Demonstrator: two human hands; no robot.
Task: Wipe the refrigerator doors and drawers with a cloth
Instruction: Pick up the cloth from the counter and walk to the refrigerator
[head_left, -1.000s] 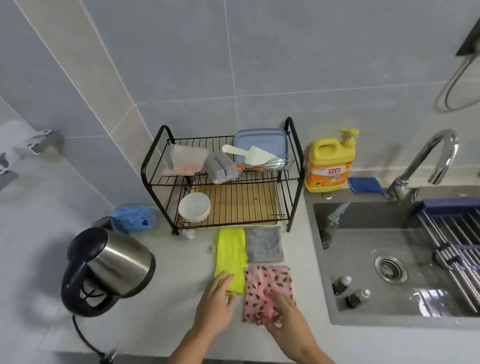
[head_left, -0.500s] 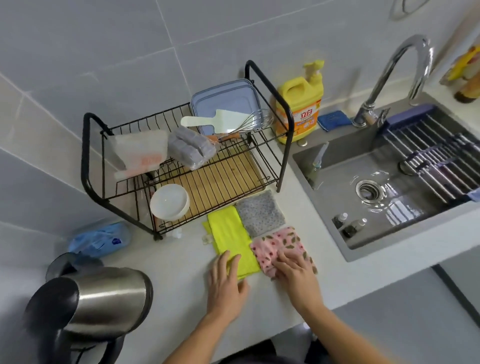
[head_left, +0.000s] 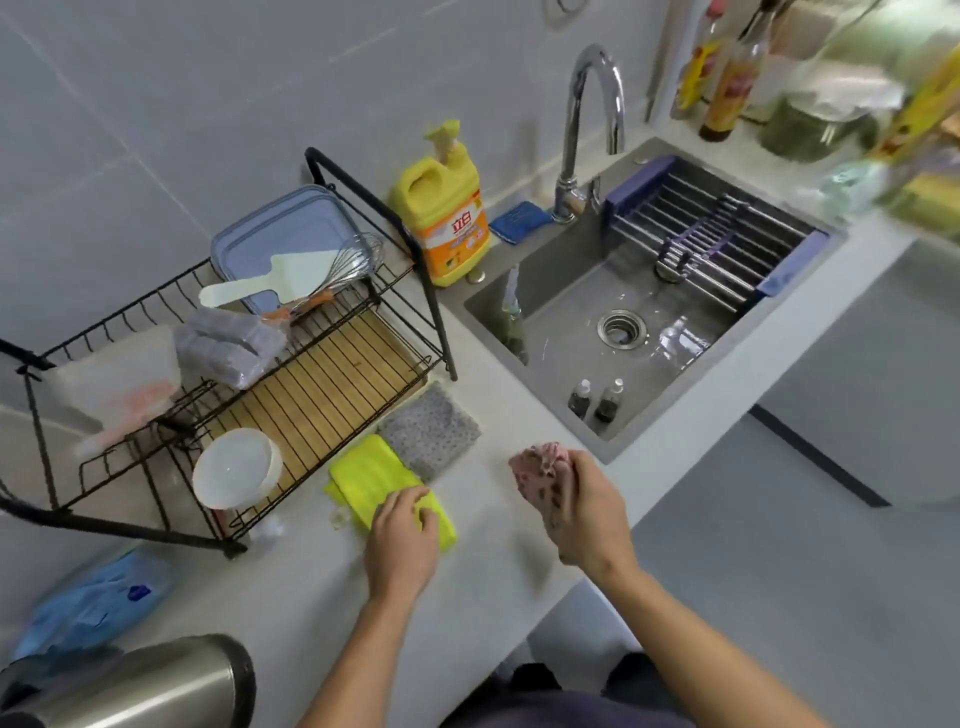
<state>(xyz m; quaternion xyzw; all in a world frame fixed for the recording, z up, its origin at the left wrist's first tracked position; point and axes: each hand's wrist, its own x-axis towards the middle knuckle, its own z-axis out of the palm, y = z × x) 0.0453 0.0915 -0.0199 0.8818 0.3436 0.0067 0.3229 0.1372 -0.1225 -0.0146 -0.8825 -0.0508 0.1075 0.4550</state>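
My right hand (head_left: 584, 512) holds a bunched pink patterned cloth (head_left: 537, 470) lifted off the counter, near the sink's front left corner. My left hand (head_left: 402, 532) rests palm down on the near end of a folded yellow cloth (head_left: 371, 480), fingers curled on it. A grey speckled cloth (head_left: 431, 428) lies flat just behind the yellow one. No refrigerator is in view.
A black wire dish rack (head_left: 234, 374) with a white bowl (head_left: 236, 475) stands at the left. A steel kettle (head_left: 140, 686) sits at the near left. The sink (head_left: 639, 312), its faucet (head_left: 587, 124) and a yellow detergent bottle (head_left: 449, 213) lie to the right. Floor shows beyond the counter edge.
My right hand has gathered the pink cloth off the counter and lifted it to the right. The left hand stays on the yellow cloth. The view has swung right.
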